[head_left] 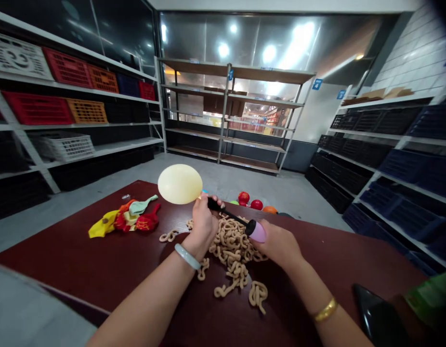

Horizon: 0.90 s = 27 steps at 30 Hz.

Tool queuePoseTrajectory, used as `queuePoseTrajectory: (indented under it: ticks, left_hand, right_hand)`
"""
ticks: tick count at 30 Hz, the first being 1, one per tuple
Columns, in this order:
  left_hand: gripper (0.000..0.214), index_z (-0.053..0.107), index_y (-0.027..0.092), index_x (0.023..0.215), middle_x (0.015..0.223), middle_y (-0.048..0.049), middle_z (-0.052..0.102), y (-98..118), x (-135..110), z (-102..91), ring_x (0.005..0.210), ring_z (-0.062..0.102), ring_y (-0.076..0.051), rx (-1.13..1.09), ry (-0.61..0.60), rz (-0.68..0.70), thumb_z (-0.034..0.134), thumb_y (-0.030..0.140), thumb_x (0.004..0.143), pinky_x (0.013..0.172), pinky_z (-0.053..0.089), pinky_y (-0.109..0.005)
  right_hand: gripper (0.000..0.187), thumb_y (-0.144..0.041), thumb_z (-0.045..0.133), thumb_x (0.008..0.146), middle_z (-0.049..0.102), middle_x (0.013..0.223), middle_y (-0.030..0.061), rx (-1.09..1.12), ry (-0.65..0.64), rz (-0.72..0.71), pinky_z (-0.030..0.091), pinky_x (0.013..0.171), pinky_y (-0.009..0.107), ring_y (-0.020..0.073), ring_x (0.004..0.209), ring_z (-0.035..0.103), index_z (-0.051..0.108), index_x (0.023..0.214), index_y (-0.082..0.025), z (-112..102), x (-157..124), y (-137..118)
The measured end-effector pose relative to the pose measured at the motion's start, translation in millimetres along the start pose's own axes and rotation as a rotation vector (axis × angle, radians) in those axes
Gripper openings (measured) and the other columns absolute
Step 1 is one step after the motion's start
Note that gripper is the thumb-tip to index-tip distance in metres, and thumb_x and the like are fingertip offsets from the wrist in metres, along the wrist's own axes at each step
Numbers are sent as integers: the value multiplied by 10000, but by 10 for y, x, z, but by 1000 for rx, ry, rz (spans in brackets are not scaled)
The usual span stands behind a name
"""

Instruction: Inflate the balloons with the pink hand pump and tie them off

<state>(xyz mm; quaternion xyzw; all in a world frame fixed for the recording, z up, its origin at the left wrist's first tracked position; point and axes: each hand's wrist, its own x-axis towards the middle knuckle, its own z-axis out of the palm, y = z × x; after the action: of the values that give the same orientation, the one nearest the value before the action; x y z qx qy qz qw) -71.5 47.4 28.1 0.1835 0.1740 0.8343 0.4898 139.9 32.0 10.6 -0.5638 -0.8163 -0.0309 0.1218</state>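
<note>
A pale yellow balloon (180, 184), swollen with air, sits at the nozzle end of a hand pump (234, 217). My left hand (204, 218) is closed around the pump's black front end and the balloon's neck. With closed fingers, my right hand (279, 243) grips the pump's pink barrel, and a black rod shows between the two hands. Beneath them lies a heap of tan, knotted, cord-like pieces (232, 241) on the dark red table (136, 274). Left of the heap is a small pile of limp balloons (131, 214) in yellow, red, orange and pale green.
Round coloured balloons (256, 205) show beyond the table's far edge. A black phone (378, 313) and a blurred green item (430, 299) lie at the right. Shelves with crates (35, 108) line the left, dark bins (363, 149) the right, and a rack (226, 115) stands behind.
</note>
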Motion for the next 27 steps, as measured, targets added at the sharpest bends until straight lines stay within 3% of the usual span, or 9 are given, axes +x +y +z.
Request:
queuePoseTrajectory:
  ticks: [3, 6, 14, 18, 21, 27]
  left_hand:
    - [225, 450, 208, 786, 641, 15, 507, 156, 147, -45, 558, 522, -138, -7, 64, 67, 636, 313, 858, 552, 434, -277]
    - [216, 449, 208, 788, 648, 15, 504, 152, 129, -37, 558, 513, -133, -17, 46, 70, 623, 305, 871, 552, 432, -276]
    - [294, 459, 200, 785, 694, 16, 523, -318, -474, 123, 607, 524, -114, 15, -71, -102, 726, 320, 804, 606, 452, -257]
    - [300, 466, 201, 800, 703, 17, 528, -379, -594, 155, 612, 529, -116, 27, -56, -141, 741, 321, 787, 618, 457, -263]
    - [285, 457, 203, 808, 696, 20, 530, -323, -473, 126, 602, 533, -115, 26, -52, -130, 731, 280, 783, 602, 446, -256]
    - [223, 443, 207, 796, 646, 17, 519, -13, 55, -36, 552, 530, -137, 20, 26, -54, 652, 276, 834, 544, 426, -277]
  right_hand:
    - [349, -542, 575, 820, 725, 904, 46, -15, 3, -17, 349, 599, 305, 265, 810, 693, 591, 1026, -261, 0, 4, 81]
    - [331, -527, 594, 804, 722, 873, 45, -33, -11, -19, 343, 594, 304, 261, 784, 687, 582, 986, -250, -26, -13, 95]
    - [388, -548, 594, 814, 717, 895, 77, 35, -54, 13, 364, 605, 304, 274, 818, 697, 580, 1024, -223, -102, -98, -189]
    - [405, -546, 587, 819, 721, 898, 79, 92, -68, 35, 369, 600, 302, 273, 804, 699, 581, 1063, -223, -88, -106, -285]
    - [400, -558, 565, 828, 723, 910, 75, 89, -72, 40, 367, 599, 304, 272, 792, 694, 588, 1062, -233, -47, -75, -252]
    - [384, -557, 596, 803, 720, 926, 55, 18, -121, 24, 356, 612, 307, 268, 822, 684, 603, 1041, -255, -32, 0, 1]
